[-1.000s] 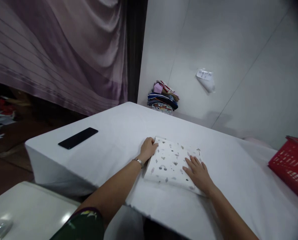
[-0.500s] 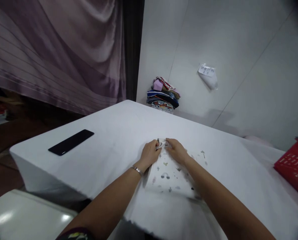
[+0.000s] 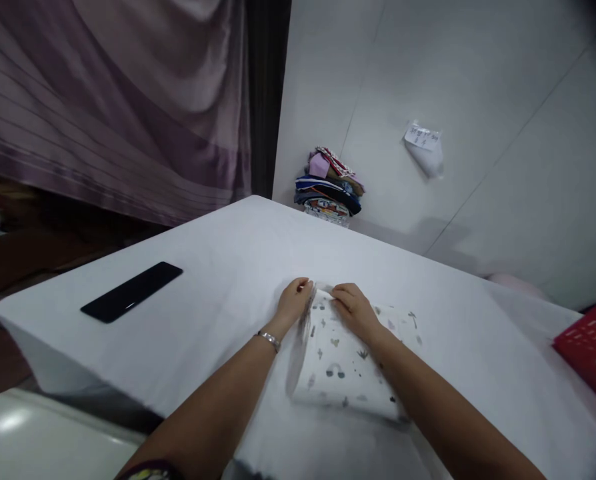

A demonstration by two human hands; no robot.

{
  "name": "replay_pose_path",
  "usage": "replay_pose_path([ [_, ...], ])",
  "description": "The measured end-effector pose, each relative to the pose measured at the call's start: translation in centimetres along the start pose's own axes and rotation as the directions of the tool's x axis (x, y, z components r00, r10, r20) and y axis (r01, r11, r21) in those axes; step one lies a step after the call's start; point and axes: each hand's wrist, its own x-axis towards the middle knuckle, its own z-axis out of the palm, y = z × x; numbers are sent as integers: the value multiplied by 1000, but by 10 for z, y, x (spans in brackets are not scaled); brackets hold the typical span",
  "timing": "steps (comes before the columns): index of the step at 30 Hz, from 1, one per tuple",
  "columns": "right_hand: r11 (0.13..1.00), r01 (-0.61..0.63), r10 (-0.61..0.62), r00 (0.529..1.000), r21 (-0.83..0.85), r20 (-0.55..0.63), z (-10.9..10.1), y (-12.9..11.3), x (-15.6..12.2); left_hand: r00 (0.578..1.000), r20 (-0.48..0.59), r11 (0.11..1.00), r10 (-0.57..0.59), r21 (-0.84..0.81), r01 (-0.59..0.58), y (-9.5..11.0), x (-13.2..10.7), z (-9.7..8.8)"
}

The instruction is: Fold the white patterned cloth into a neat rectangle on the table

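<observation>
While the printed cloth [image 3: 335, 350] lies folded on the white table [image 3: 223, 267], good handling probably means left side pinning the corner, right side lining up the layers edge to edge, light pull, no creases. Print tops point away from the person; left edge runs away, leaning slightly right. Long axis: can't tell, right forearm [image 3: 443, 397] covers part. Right hand [image 3: 357, 312]: fingers curled in, pinching cloth by its far edge. Left hand [image 3: 294, 300]: half-curled at the far left corner, grip unclear. Black slab [image 3: 132, 291] well off left, red basket [image 3: 591, 350] far right.
</observation>
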Motion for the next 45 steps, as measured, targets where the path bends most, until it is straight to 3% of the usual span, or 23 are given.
replay_pose_path([
  [3,1000,-2,2,999,-5,34,-4,-5,-1,994,100,997,-49,63,43,1,9,2],
  [7,994,-106,105,993,13,55,-7,-8,0,980,172,985,-95,159,67,4,19,9],
  [11,967,-244,244,970,68,6,-1,-6,4,984,174,987,-28,161,0,9,21,14],
  [16,923,-384,384,923,-1,9,11,-2,14,990,106,990,95,92,-105,20,12,11],
  [22,950,-312,312,950,-30,-14,14,-5,21,981,108,987,160,-6,-161,25,6,11],
  [26,963,-267,266,964,31,25,11,-7,22,986,131,981,103,-178,-78,24,6,13],
  [32,912,-341,338,940,228,51,-2,-11,29,949,266,885,-171,-383,267,31,10,4],
  [34,878,-384,361,923,287,131,-5,-10,32,960,195,924,-202,-288,253,27,14,-4],
  [37,838,-445,395,894,316,212,-6,-7,37,989,53,988,-137,73,132,20,18,-16],
  [41,821,-445,407,895,357,182,-5,-5,40,987,149,889,-61,457,-14,16,14,-18],
  [45,821,-456,400,889,343,223,-4,-6,40,981,192,798,-13,594,-105,17,8,-10],
])
